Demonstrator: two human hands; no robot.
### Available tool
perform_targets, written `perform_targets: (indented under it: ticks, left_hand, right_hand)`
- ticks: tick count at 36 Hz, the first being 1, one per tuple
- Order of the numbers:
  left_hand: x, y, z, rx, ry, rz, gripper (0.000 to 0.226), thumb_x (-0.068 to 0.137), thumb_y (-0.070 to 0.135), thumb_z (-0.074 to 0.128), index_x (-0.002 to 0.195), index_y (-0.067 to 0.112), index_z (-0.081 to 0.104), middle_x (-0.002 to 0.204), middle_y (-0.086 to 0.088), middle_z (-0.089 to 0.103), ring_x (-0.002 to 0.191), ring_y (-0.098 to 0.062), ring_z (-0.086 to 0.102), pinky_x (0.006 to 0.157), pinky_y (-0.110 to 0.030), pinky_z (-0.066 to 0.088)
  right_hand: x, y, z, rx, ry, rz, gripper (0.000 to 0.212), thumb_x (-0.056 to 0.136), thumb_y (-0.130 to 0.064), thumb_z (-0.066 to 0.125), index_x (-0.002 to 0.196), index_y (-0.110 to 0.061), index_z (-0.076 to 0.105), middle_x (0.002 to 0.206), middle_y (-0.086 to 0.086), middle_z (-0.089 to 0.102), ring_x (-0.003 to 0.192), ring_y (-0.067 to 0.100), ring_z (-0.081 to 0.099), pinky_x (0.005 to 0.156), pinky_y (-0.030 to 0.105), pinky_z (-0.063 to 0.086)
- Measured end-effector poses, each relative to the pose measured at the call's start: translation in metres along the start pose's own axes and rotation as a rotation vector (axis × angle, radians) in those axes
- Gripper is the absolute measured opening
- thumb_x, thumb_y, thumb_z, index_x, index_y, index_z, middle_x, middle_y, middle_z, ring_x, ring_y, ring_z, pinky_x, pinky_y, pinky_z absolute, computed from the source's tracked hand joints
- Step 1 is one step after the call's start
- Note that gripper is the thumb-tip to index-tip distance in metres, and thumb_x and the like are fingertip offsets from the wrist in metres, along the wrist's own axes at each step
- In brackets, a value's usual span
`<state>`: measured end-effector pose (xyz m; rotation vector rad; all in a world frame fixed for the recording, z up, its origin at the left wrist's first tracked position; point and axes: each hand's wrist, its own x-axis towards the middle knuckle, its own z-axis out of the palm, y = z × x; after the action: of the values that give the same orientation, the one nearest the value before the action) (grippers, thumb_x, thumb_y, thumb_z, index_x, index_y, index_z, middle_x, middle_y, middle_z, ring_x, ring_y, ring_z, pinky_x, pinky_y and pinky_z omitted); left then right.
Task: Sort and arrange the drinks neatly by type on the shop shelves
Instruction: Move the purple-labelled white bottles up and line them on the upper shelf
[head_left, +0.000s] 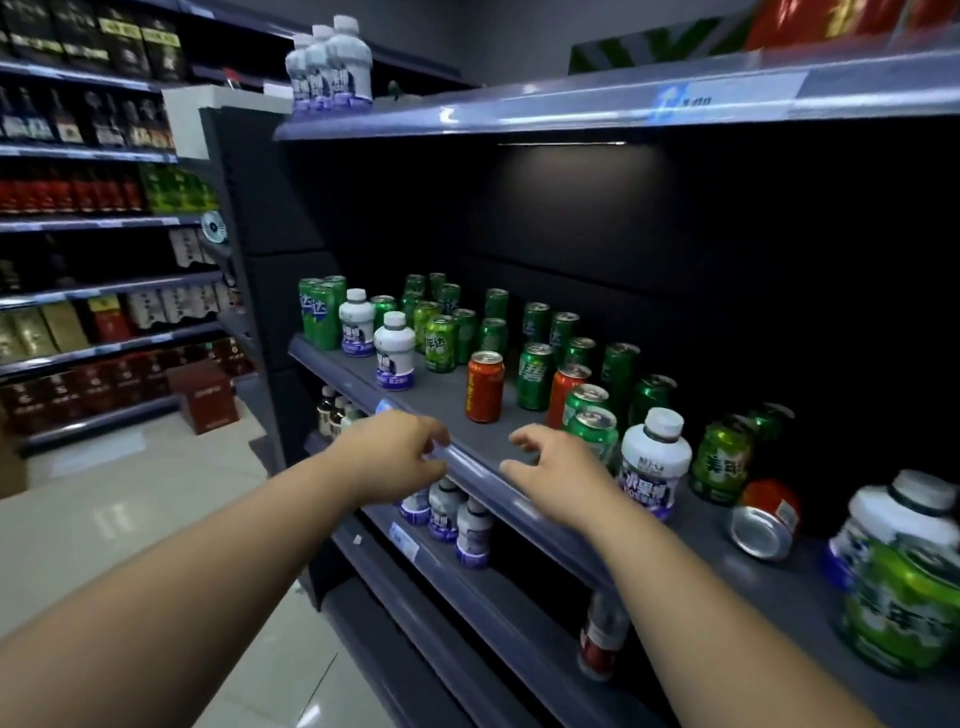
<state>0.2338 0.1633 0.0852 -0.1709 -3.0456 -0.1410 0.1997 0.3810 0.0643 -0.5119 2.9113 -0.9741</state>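
The middle shelf (447, 400) holds a mix of drinks: several green cans (440, 343), an upright orange can (485, 387), a second orange can (567, 393) among green ones, and white bottles with purple labels (395, 351). Another white bottle (653, 462) stands right of my right hand (558, 478). One orange can (766, 519) lies on its side further right. My left hand (395, 457) hovers at the shelf's front rail, fingers curled and apart, holding nothing. My right hand is over the shelf edge, fingers spread, empty.
Three white bottles (330, 65) stand on the top shelf (571, 106). More white bottles (457, 517) sit on the lower shelf, with a red-labelled bottle (602, 636) further right. Shelves of boxed bottles (88, 208) line the left wall. A brown box (203, 397) rests on the tiled floor.
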Motion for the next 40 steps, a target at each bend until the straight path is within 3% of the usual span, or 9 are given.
perform_targets:
  ticks: [7,17,22,27,33,40]
  left_hand:
    - [0.058,-0.009,0.021,-0.004,-0.052,0.032,0.040,0.092,0.049,0.055,0.128,0.033,0.058,0.122,0.009,0.066,0.112,-0.014,0.060,0.089,-0.036,0.053]
    - [0.158,-0.032,0.028,-0.042,0.015,0.205,0.036,0.089,0.052,0.058,0.122,0.037,0.060,0.114,0.006,0.064,0.104,-0.016,0.061,0.081,-0.037,0.053]
    - [0.203,-0.044,0.041,-0.112,0.065,0.354,0.027,0.087,0.042,0.062,0.113,0.035,0.065,0.107,0.008,0.065,0.098,-0.015,0.061,0.075,-0.033,0.050]
    - [0.231,-0.067,0.061,-0.194,0.056,0.505,0.024,0.085,0.045,0.057,0.106,0.036,0.065,0.093,0.014,0.056,0.094,-0.014,0.060,0.074,-0.037,0.052]
    - [0.241,-0.092,0.081,-0.150,0.073,0.697,0.047,0.080,0.056,0.034,0.108,0.035,0.066,0.101,0.011,0.063,0.093,-0.013,0.064,0.068,-0.032,0.052]
    - [0.252,-0.105,0.092,-0.089,-0.057,0.714,0.031,0.091,0.055,0.050,0.116,0.037,0.058,0.110,0.014,0.063,0.103,-0.011,0.060,0.077,-0.031,0.050]
  right_hand:
    - [0.054,0.018,0.013,0.041,-0.023,0.020,0.046,0.090,-0.041,0.068,0.134,-0.028,0.060,0.136,-0.004,0.061,0.117,0.015,0.059,0.098,0.034,0.048]
    - [0.108,0.009,0.017,0.123,0.080,0.022,0.038,0.089,-0.037,0.072,0.125,-0.030,0.064,0.118,-0.009,0.064,0.108,0.013,0.062,0.095,0.032,0.050]
    - [0.127,0.000,0.029,0.071,0.128,0.059,0.037,0.089,-0.039,0.070,0.125,-0.032,0.063,0.123,-0.008,0.062,0.108,0.012,0.058,0.094,0.032,0.049]
    - [0.150,-0.010,0.049,-0.047,0.186,0.173,0.044,0.090,-0.044,0.064,0.133,-0.033,0.058,0.127,-0.008,0.058,0.113,0.014,0.057,0.092,0.036,0.051]
    - [0.175,-0.005,0.075,-0.034,0.239,0.328,0.051,0.090,-0.044,0.067,0.137,-0.030,0.056,0.137,-0.008,0.055,0.123,0.012,0.054,0.102,0.033,0.047]
    - [0.165,0.002,0.090,-0.012,0.294,0.505,0.049,0.087,-0.047,0.069,0.133,-0.036,0.057,0.134,-0.011,0.055,0.115,0.010,0.058,0.097,0.036,0.051]
